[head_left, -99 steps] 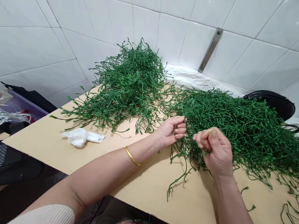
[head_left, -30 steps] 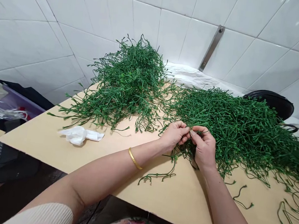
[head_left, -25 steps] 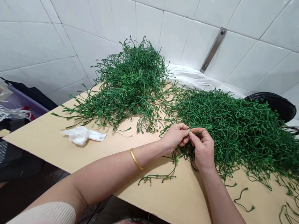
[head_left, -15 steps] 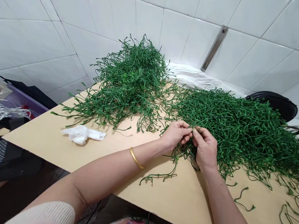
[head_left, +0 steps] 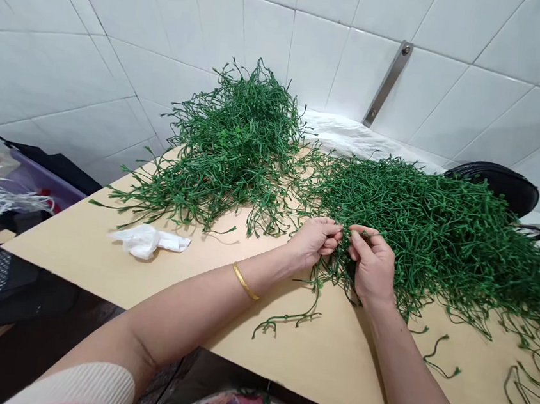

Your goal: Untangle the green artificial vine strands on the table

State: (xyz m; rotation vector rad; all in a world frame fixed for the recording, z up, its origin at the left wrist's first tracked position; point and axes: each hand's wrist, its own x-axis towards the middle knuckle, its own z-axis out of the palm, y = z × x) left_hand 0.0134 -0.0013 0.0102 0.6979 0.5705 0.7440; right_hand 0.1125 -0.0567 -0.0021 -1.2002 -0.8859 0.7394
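Note:
My left hand (head_left: 318, 240) is closed in a pinch at the near edge of the right-hand pile of green cords (head_left: 422, 224). Just right of it, my right hand (head_left: 373, 264) pinches with thumb and forefinger. A bit of green cord shows between the two sets of fingertips, which are slightly apart. From below my hands a branching green strand (head_left: 294, 317) trails onto the tan tabletop (head_left: 145, 284). A taller pile of green cords (head_left: 243, 135) stands at the back, left of my hands.
A crumpled white tissue (head_left: 147, 240) lies on the left of the table. Loose green strands (head_left: 441, 361) lie at the right. Behind are a round black object (head_left: 498, 184), white sheeting (head_left: 354, 137) and a tiled wall with a metal bar (head_left: 388, 83).
The fingertips of my two hands have parted slightly, my left hand shifting a little to the left. The piles and the tissue stay in place.

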